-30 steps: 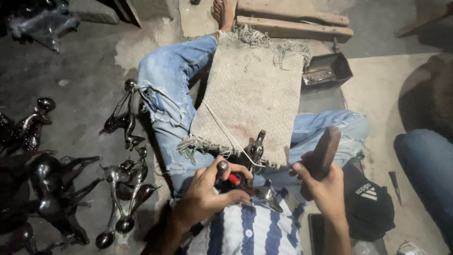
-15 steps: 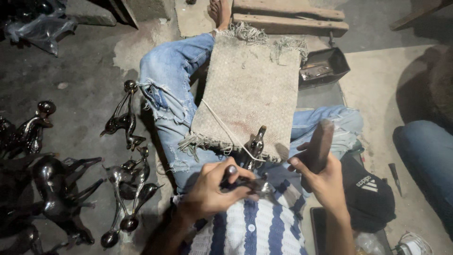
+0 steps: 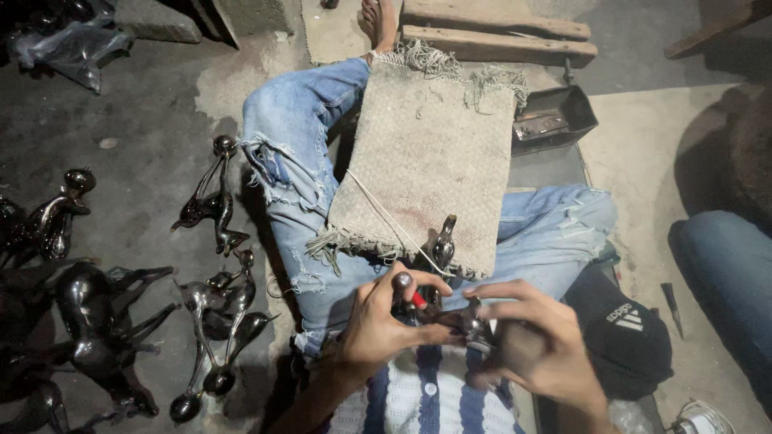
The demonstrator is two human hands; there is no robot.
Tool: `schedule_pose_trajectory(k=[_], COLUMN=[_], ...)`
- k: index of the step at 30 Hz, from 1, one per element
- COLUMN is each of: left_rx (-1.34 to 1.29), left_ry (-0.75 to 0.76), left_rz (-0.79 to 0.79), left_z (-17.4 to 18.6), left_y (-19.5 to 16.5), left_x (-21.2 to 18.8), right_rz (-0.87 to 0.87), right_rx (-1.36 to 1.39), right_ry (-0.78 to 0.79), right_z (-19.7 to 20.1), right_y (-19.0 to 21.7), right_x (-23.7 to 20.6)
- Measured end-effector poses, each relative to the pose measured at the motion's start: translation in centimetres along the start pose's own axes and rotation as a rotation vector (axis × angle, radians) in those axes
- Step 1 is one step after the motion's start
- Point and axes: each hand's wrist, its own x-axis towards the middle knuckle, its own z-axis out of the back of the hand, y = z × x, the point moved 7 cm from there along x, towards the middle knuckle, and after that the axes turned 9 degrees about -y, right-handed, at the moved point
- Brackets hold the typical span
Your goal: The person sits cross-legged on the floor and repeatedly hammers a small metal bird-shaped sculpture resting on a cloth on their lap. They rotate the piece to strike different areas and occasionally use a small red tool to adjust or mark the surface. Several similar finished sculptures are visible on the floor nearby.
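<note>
Hands: left hand (image 3: 382, 321), right hand (image 3: 539, 345) both grip figurine (image 3: 438, 309) | mat (image 3: 426, 161) edge adjacent

Your head view: looks steeply down, close over your lap (image 3: 434, 161) and the floor (image 3: 145, 120) beside you.

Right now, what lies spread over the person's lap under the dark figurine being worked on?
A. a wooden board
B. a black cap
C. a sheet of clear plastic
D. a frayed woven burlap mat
D: the frayed woven burlap mat covers the jeans, with the dark figurine at its near edge.
</note>
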Motion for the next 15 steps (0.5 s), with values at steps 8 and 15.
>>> schedule_pose_trajectory(k=[8, 15], left_rx=[0.449, 0.706], left_ry=[0.022, -0.105], left_rz=[0.029, -0.274], left_z=[2.7, 5.5], left_y=[5.8, 7.1], left_x=[5.0, 4.5], right_rz=[-0.132, -0.103], right_rx=[-0.087, -0.171], right_ry=[-0.050, -0.038], right_z=[-1.0, -0.6], right_y=[0.0, 0.2], right_x=[0.5, 0.6])
